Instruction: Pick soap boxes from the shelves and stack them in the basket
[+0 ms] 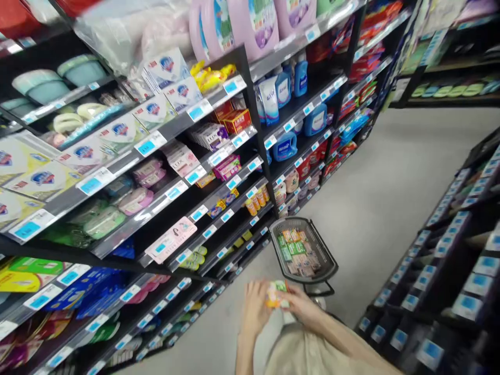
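Observation:
Low in the view, in front of my body, my left hand (255,303) and my right hand (303,305) are closed on a small packet (275,295) from either side. The packet is coloured white, green and orange; blur hides its print and exact kind. Just beyond my hands, a grey shopping basket (332,255) with a dark rim stands on the floor. Inside it lie several small packs (299,247) in green, orange and pinkish wrapping. Its handle (318,287) points toward me.
Shelves on the left hold boxed soaps (183,91), blue bottles (283,87) and large lilac detergent jugs (253,26). A dark shelf unit with price tags (471,302) lines the right side. Grey floor (390,172) runs between them toward another shelf (457,91).

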`<state>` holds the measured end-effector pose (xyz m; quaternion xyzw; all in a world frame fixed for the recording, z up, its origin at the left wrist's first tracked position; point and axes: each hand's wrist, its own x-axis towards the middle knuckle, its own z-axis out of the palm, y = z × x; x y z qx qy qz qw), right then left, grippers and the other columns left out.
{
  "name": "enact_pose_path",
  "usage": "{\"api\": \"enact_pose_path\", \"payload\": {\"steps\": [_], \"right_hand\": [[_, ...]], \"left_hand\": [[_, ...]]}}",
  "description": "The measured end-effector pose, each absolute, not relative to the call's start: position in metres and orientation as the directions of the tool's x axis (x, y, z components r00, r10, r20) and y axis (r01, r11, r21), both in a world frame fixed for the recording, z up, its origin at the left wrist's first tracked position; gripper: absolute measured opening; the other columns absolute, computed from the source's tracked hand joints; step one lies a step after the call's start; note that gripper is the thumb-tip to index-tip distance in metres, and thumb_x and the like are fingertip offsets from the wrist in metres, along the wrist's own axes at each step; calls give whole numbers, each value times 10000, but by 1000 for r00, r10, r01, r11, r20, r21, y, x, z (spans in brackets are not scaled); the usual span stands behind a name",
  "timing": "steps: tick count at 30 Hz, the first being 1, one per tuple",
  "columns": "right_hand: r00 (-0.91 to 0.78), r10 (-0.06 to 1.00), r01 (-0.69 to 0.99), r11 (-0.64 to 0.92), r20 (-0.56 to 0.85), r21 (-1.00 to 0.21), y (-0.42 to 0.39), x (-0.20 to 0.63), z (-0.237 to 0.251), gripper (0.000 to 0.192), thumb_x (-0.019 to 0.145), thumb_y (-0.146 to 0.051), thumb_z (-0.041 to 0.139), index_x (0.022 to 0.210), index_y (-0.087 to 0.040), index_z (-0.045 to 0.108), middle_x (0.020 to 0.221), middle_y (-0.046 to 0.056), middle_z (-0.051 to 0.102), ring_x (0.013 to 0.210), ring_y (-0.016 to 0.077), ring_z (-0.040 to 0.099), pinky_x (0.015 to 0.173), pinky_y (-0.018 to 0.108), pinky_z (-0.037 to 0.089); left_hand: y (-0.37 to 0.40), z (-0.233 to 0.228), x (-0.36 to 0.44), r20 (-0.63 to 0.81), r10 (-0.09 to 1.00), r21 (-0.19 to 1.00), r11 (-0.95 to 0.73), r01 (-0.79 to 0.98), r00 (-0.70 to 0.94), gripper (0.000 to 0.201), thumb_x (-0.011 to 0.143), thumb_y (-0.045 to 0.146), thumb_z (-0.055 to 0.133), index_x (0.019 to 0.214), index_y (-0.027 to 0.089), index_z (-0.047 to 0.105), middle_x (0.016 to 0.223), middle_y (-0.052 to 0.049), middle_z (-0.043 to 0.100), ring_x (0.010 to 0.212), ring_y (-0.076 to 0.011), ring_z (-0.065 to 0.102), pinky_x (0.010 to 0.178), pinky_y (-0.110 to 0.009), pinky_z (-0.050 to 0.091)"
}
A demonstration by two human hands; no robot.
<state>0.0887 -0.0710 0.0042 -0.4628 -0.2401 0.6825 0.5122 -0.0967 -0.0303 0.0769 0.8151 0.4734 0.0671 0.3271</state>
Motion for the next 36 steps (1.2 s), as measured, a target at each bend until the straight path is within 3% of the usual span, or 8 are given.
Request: {"api": "enact_pose_path", "payload": {"steps": [4,6,10,13,19,24,28,36], "right_hand": [[-58,868,-563,-436,-493,-702,-44,122,43,421,617,-429,952,955,-225,804,1024,121,829,905,301,804,688,377,681],[-57,880,-590,-411,-472,-695,-32,138,50,450,645,-413,943,1013,-201,792,1083,115,820,960,274,790,705,325,660],[-72,898,-587,-389,-434,-710,-29,163,56,473,633,-409,957,1024,-204,789,1062,99,818,984,289,783,761,344,650],[-98,920,-559,-367,-380,-743,-38,176,52,497,596,-407,983,1021,-231,796,1028,90,823,987,316,782,866,416,646],[-179,905,-457,-424,-386,-782,-44,188,42,594,511,-472,1013,997,-207,800,1012,106,830,963,332,785,924,460,632],[-246,905,-389,-419,-346,-820,-34,195,56,645,582,-560,965,1099,-220,784,1187,119,811,1055,324,774,847,399,628],[-239,897,-360,-437,-371,-825,-26,213,68,589,712,-613,877,1161,-249,768,1252,115,794,1026,299,786,823,370,608],[-217,898,-346,-437,-382,-830,-19,221,74,578,768,-655,805,1159,-232,752,1229,120,801,994,275,780,823,357,578]], "left_hand": [[-15,114,-75,62,924,617,-332,713,376,655,912,435,692,1520,302,487,1521,-197,511,1461,-449,480,1210,-701,391],[-5,121,-65,80,935,644,-314,698,347,749,897,470,747,1542,241,443,1562,-209,481,1495,-411,454,1233,-664,379],[5,118,-44,-26,962,803,-141,579,271,703,943,503,694,1540,229,443,1513,-191,552,1353,-322,609,1117,-544,531],[4,108,-26,-173,948,891,34,453,269,649,929,507,700,1474,205,517,1222,-139,716,1053,-272,728,923,-460,622],[-8,95,-5,-257,934,943,187,275,248,483,734,491,890,1071,207,691,965,-89,719,848,-243,700,767,-377,595],[13,110,-24,-260,938,947,201,251,229,553,658,541,920,1003,174,693,894,-67,717,761,-195,680,690,-314,570],[76,148,-56,28,999,969,-23,246,-16,515,645,514,904,965,165,702,922,-71,725,809,-217,706,717,-324,589],[236,237,-127,395,871,890,-283,356,-294,413,737,409,833,1031,170,668,1083,-74,704,1018,-221,687,892,-321,576]]}}
